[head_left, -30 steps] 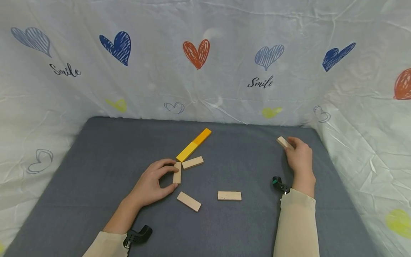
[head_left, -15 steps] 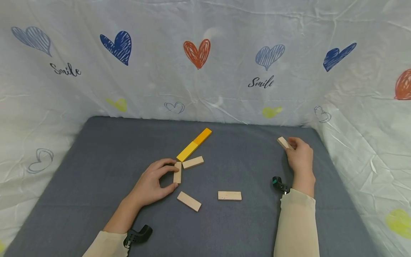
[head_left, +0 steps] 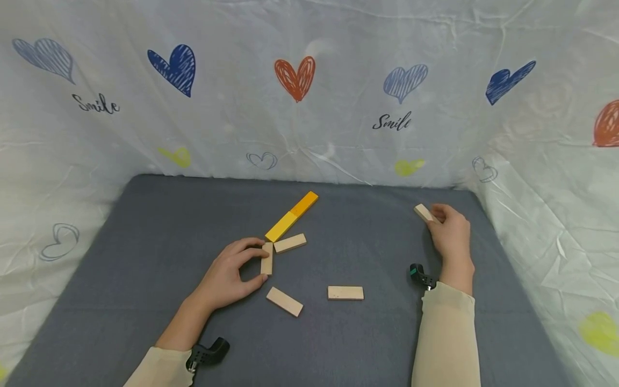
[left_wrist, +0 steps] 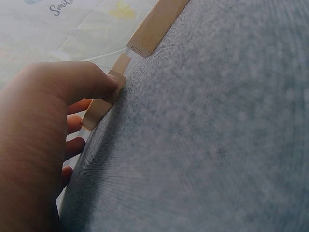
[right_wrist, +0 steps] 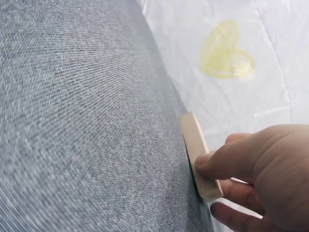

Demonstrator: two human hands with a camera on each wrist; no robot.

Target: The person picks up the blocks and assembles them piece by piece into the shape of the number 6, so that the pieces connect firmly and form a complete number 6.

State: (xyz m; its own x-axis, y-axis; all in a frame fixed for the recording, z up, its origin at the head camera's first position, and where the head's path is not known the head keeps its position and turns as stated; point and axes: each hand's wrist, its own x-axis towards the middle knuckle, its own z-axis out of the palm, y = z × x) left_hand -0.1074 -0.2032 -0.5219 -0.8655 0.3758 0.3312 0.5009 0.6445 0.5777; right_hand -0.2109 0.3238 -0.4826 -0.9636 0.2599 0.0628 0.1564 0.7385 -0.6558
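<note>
My left hand [head_left: 227, 277] pinches a plain wooden block [head_left: 267, 259] between thumb and fingers, the block lying lengthwise away from me. Its far end meets a yellow block [head_left: 280, 227], which continues into an orange block [head_left: 304, 203] in one slanting line. Beside that corner lies another plain block [head_left: 290, 243], angled to the right. At the far right my right hand [head_left: 451, 228] grips a plain wooden block [head_left: 423, 212] by its near end. In the right wrist view the thumb presses on the face of this block [right_wrist: 197, 150], close over the cloth.
Two more plain blocks lie nearer to me, a tilted one [head_left: 285, 302] and a level one [head_left: 345, 293]. A grey cloth [head_left: 367, 344] covers the table. White sheeting [head_left: 338, 32] printed with hearts rises behind and at both sides.
The block in my right hand has shifted very slightly to the left. My left hand and the blocks on the table stay as they were.
</note>
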